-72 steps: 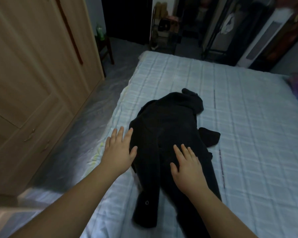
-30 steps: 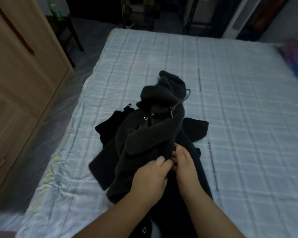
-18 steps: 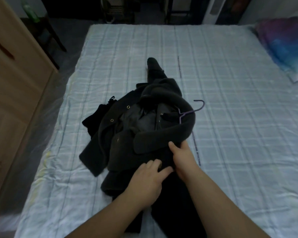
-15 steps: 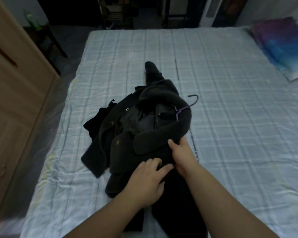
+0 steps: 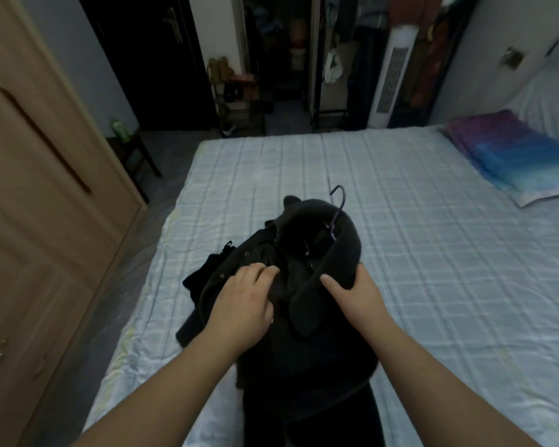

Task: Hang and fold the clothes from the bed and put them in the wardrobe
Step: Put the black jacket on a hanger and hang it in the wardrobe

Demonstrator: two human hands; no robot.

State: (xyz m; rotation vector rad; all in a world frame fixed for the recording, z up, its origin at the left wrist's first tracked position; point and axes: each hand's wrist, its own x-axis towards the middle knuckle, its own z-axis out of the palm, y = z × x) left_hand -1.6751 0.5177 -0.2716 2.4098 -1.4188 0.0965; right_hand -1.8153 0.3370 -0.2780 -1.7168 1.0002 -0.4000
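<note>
Presently, a dark coat (image 5: 307,317) is being held bunched on the near half of the bed (image 5: 433,253), its long axis running from the viewer's edge away toward the far side of the mattress. The collar end is pointing away from the person, and the lower part is trailing back toward the near edge of the bed, where it is passing out of view at the bottom of the frame. A purple hanger hook (image 5: 338,204) is being seen projecting upward and away from the collar opening; the remainder of the hanger is being hidden inside the garment.

The left hand (image 5: 242,304) is being laid on the coat's left front panel, beside a row of snap fasteners, with its fingers curled down into the cloth; a gather of fabric is being pinched under the fingertips. The right hand (image 5: 355,291) is being closed around the thick collar or lapel fold at the coat's right side, the thumb lying across the front of the fold and the fingers being hidden behind it. The coat is thus lying between and under both hands, extending beyond them at both ends.

A wooden wardrobe (image 5: 29,221) is being seen standing at the left, across a strip of floor from the bed. A folded purple and blue blanket (image 5: 504,159) is lying at the far right corner of the bed, well apart from the coat.
</note>
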